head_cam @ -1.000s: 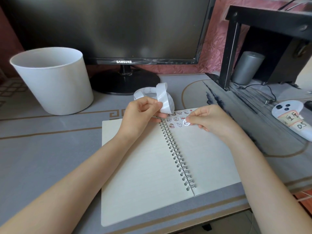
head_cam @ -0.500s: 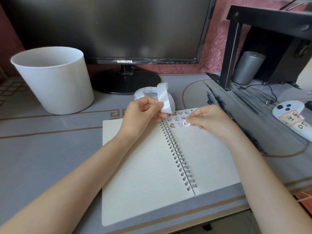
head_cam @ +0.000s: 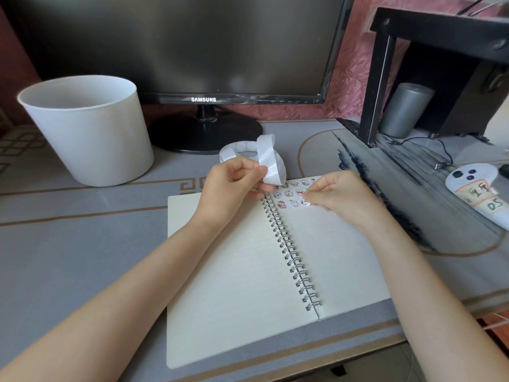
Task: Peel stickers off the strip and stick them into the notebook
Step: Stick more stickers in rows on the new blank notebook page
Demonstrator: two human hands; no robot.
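An open spiral notebook (head_cam: pixel 234 271) lies on the desk in front of me. Several small cartoon stickers (head_cam: pixel 287 195) fill the top left corner of its right page. My left hand (head_cam: pixel 231 186) pinches a curled white sticker strip (head_cam: pixel 268 161) just above the spiral's top end. My right hand (head_cam: pixel 338 193) pinches a small round sticker (head_cam: pixel 305 202) and holds it against the right page, beside the stuck stickers. The sticker's far side is hidden under my fingertips.
A white bucket (head_cam: pixel 88 128) stands at the back left. A dark monitor (head_cam: pixel 192 51) on a round base sits behind the notebook. A black shelf frame (head_cam: pixel 377 78), a grey cylinder (head_cam: pixel 405 110), a cable and a white controller (head_cam: pixel 476 188) occupy the right side.
My right hand has shifted the round sticker slightly down the page. My left hand and the strip have stayed nearly still.
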